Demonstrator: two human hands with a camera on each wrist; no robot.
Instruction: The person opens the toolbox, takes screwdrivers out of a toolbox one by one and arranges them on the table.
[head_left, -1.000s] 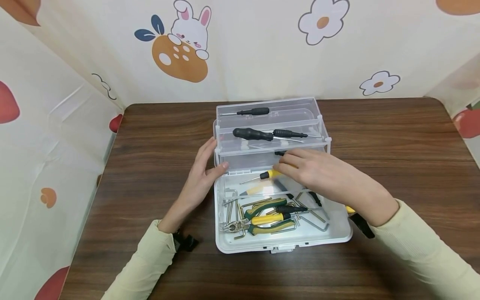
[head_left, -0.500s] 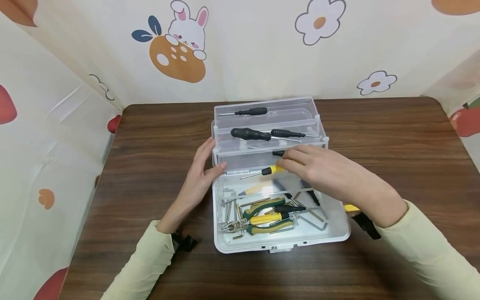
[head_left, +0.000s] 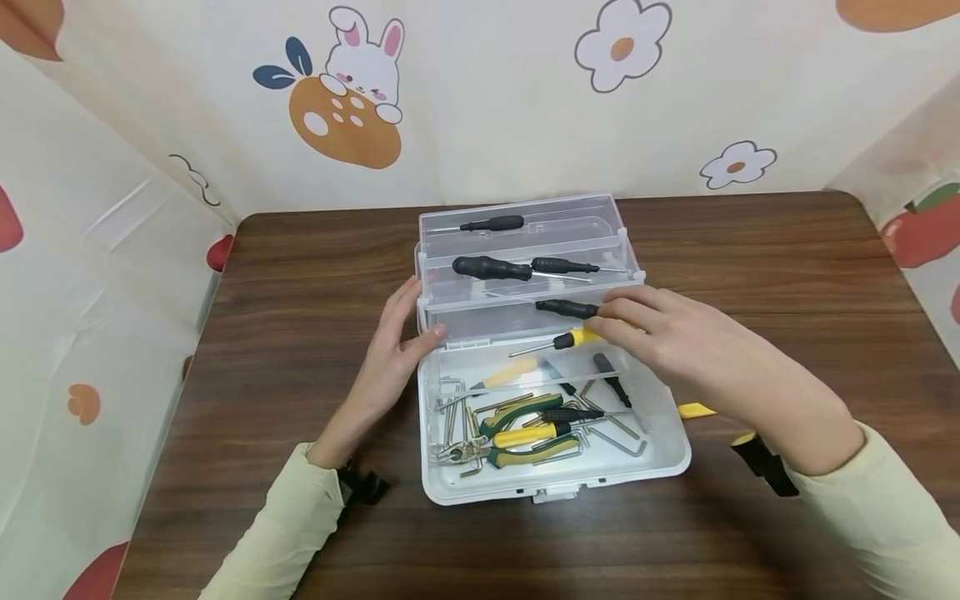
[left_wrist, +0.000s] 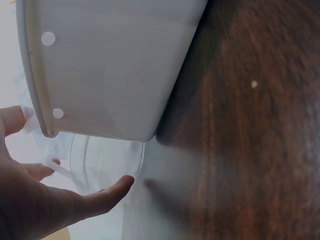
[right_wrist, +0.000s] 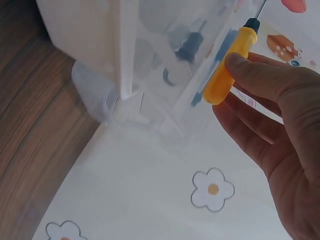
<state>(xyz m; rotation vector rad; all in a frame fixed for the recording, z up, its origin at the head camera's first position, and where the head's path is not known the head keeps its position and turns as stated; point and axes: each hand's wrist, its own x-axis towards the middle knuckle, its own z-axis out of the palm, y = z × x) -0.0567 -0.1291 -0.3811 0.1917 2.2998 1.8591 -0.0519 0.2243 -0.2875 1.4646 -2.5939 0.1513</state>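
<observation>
In the head view, my right hand (head_left: 675, 346) pinches the yellow handle of a screwdriver (head_left: 564, 341) between thumb and fingers, its shaft pointing left. The same screwdriver (right_wrist: 235, 65) shows closely in the right wrist view, beside the clear trays. An open toolbox (head_left: 660, 462) with stepped clear trays sits beneath it. My left hand (head_left: 378, 367) rests at the toolbox's left side, thumb on the edge and fingers extended beside the trays. A black-handled screwdriver (head_left: 567, 308) lies in the lowest tray, near my right fingertips.
Upper trays carry more black-handled screwdrivers (head_left: 491, 268). The white base holds pliers (head_left: 517, 454), several hex keys (head_left: 626, 444) and a yellow screwdriver (head_left: 528, 435). Yellow items (head_left: 695, 410) show on the table (head_left: 322, 283) right of the box. A patterned wall covering (head_left: 480, 108) stands behind.
My right hand has moved right with the yellow screwdriver, uncovering more of the black handle in the lowest tray. My left hand stays at the box's side. The head view has shifted slightly.
</observation>
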